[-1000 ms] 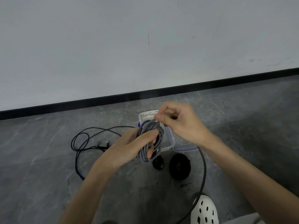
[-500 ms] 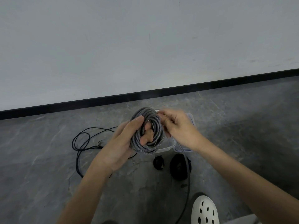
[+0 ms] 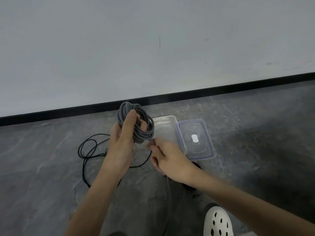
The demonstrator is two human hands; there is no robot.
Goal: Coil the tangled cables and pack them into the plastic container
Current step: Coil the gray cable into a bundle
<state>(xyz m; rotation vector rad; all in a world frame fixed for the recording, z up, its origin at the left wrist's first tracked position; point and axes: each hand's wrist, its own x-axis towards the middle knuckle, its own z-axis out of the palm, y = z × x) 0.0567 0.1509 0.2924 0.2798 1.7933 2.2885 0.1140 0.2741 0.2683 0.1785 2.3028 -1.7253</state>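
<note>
Grey braided cable [image 3: 136,124], wound into a thick oval coil, stands nearly upright in the air. Its long axis runs from the upper left down to the lower right, and the open ring faces the camera. The left hand [image 3: 121,142] holds it from below, forearm raised. The thumb lies across the near side of the coil and the fingertips curl through the opening. Just below the coil, the right hand [image 3: 168,159] has its fingers curled, pinching the cable's loose tail. A grey strand trails down past its wrist.

Just beyond the right hand lies the clear plastic container [image 3: 172,133], rectangular with rounded corners, its open side up. Its blue-edged lid [image 3: 202,145] lies flat against the container's far-right side. Left of and under the left forearm, a thin black cable [image 3: 88,150] sprawls in loose loops on the mottled grey floor [image 3: 51,167]. A white perforated shoe [image 3: 218,222] shows under the right forearm.
</note>
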